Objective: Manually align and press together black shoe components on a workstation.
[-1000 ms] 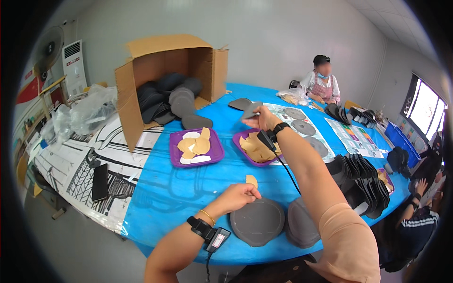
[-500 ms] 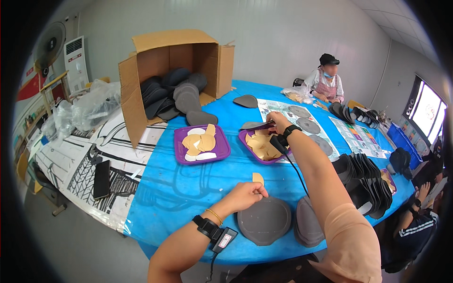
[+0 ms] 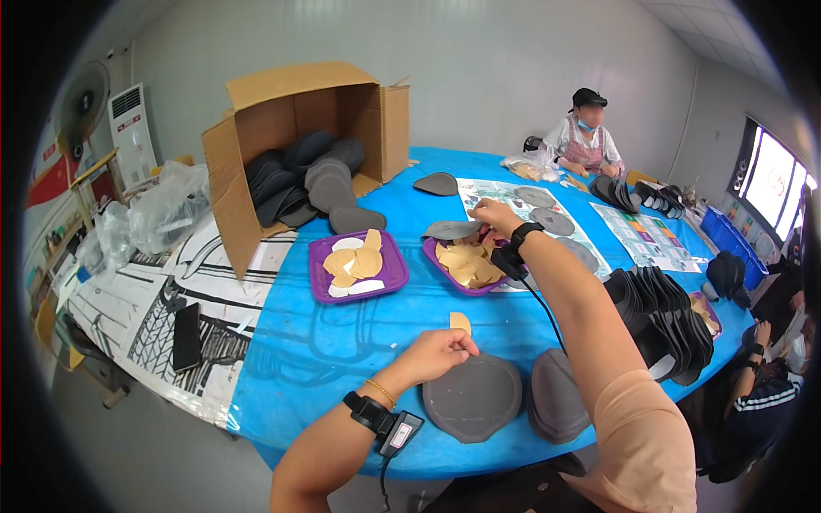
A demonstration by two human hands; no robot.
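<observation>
My right hand [image 3: 498,217] reaches far forward, its fingers closed on the edge of a grey oval pad [image 3: 451,229]. That pad is held tilted over the back rim of a purple tray [image 3: 475,289] filled with tan curved pieces [image 3: 466,259]. My left hand [image 3: 441,353] is closed, fingertips pressed together at the upper edge of a rounded grey pad [image 3: 473,400] lying flat near the table's front. What it pinches, if anything, is hidden. Just beyond that hand lies one loose tan piece [image 3: 460,322]. A small stack of grey pads [image 3: 554,398] sits right of the flat pad.
Another purple tray [image 3: 400,278] holds tan and white pieces. An open cardboard box [image 3: 224,184] spills dark pads at the back left. Black pads [image 3: 671,338] stand in rows at right. A phone [image 3: 186,338] lies at left. A person [image 3: 587,141] sits across the table.
The pad in my right hand has turned so that more of its flat face shows. My left hand stays by the flat pad. The whole view has shifted slightly.
</observation>
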